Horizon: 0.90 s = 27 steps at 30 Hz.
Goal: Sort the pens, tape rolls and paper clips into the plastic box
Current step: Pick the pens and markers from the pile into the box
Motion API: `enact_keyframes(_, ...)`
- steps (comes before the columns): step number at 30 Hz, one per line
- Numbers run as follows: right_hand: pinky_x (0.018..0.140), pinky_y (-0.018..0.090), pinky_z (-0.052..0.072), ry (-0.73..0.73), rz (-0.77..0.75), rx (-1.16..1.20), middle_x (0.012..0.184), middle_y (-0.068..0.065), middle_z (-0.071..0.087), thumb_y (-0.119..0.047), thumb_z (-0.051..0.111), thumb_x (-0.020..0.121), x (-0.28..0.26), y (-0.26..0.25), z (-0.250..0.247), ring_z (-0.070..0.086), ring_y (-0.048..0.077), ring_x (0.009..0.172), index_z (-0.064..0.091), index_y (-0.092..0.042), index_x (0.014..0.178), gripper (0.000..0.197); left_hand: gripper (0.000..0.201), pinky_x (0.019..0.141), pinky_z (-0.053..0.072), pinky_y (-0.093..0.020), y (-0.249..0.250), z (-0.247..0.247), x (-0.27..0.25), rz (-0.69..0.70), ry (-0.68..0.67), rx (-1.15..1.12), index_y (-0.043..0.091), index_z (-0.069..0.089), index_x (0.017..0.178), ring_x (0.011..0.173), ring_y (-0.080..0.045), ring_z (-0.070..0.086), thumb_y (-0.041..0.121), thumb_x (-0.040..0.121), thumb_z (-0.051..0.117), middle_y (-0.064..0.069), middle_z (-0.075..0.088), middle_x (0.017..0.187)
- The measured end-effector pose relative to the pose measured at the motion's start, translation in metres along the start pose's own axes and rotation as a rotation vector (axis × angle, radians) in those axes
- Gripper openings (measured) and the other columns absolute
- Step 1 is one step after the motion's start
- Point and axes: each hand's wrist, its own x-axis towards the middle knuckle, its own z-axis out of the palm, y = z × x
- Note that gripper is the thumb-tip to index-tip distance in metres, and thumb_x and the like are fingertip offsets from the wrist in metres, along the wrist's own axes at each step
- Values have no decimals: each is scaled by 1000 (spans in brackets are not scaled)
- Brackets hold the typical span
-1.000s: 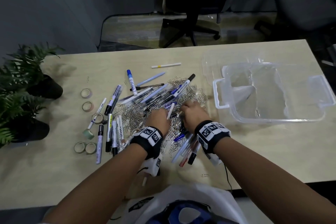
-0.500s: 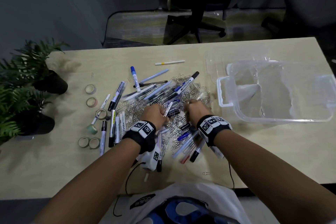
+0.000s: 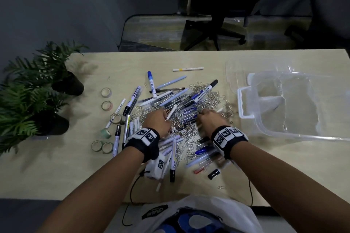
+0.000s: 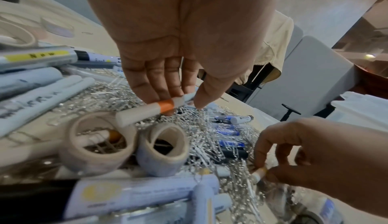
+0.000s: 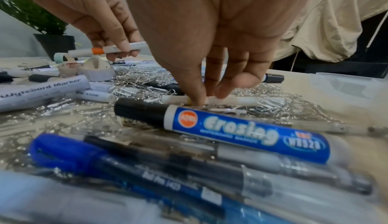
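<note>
**Two hands, two white pens, one clear box**

The left hand [image 4: 178,33] pinches a white pen with an orange band [image 4: 147,109]. Its fingers [image 4: 155,86] and thumb are closed on the pen and hold it just above the pile of paper clips [image 3: 191,130].

The right hand [image 5: 210,33] reaches down into the same pile. Its thumb and fingertips [image 5: 195,94] are closed on a thin white pen [image 5: 237,100] that lies on the clips.

Just below the left fingers, two tape rolls [image 4: 126,144] stand on their sides. The left one has some clips and a pen inside its hole. More tape rolls [image 3: 107,108] lie well to the left of the left fingers.

Close in front of the right fingers lies a blue marker with a black cap [image 5: 220,131]. More pens [image 3: 170,100] are spread all around both hands.

The plastic box [image 3: 295,108] sits on the table [image 3: 56,166] to the right of the right fingers, a little way off. It is see-through and has walls that split it into parts. None of the pens, rolls or clips show inside it.
</note>
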Motion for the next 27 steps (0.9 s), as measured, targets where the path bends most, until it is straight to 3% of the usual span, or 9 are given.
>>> enact_keyframes(4, 100, 49, 50, -2, -63, -163, 131, 6, 54, -23, 71, 84, -2, -5, -3, 47, 30, 125, 55, -18, 126, 45, 12, 52, 34, -26, -12, -10, 0, -31, 33, 4, 12, 55, 90, 66, -20, 52, 21, 89, 63, -3, 55, 78)
enact_keyframes(7, 99, 47, 50, -4, -78, -178, 129, 3, 56, -27, 73, 84, -1, -4, -2, 50, 26, 122, 58, -22, 121, 40, 12, 52, 33, -25, -21, -20, 2, -59, 68, -4, 13, 57, 91, 64, -18, 52, 23, 90, 63, -3, 57, 79)
enact_keyframes(10, 101, 46, 48, 2, -58, -161, 127, 0, 57, -29, 74, 83, -3, 2, 1, 49, 24, 120, 62, -25, 112, 32, 16, 65, 41, -27, -34, -31, 5, -93, 98, 15, 12, 61, 96, 76, -26, 57, 26, 90, 64, -5, 61, 85)
enact_keyframes(12, 104, 47, 45, 2, -56, -210, 127, 2, 57, -28, 75, 82, -3, 4, 2, 47, 25, 122, 62, -24, 116, 37, 16, 67, 42, -28, -43, -36, 6, -111, 107, 5, 11, 63, 95, 79, -27, 58, 26, 90, 65, -6, 63, 85)
enact_keyframes(17, 108, 48, 39, 26, -93, -308, 139, 7, 49, -19, 72, 84, 0, 4, 0, 41, 30, 129, 52, -16, 132, 52, 13, 68, 40, -28, -55, -39, 9, -132, 106, 1, 11, 58, 93, 78, -28, 56, 23, 90, 63, -10, 63, 88)
enact_keyframes(21, 107, 46, 40, 24, -91, -288, 133, 7, 55, -19, 70, 86, 0, 6, 1, 46, 29, 125, 52, -17, 129, 47, 16, 66, 41, -28, -62, -37, 8, -162, 124, 1, 12, 58, 98, 77, -28, 55, 26, 92, 60, -9, 61, 88)
enact_keyframes(24, 107, 45, 38, 34, -96, -323, 131, 7, 56, -22, 69, 86, 0, 8, -1, 46, 28, 125, 56, -19, 127, 43, 16, 60, 40, -29, -69, -36, 7, -165, 133, 10, 10, 58, 91, 71, -28, 56, 25, 95, 55, -10, 62, 84)
enact_keyframes(27, 108, 44, 37, 36, -123, -338, 134, 5, 54, -27, 71, 84, 0, 7, 0, 46, 26, 126, 56, -20, 127, 45, 15, 63, 41, -31, -76, -35, 5, -138, 135, 17, 9, 61, 91, 78, -34, 60, 21, 94, 53, -14, 63, 84)
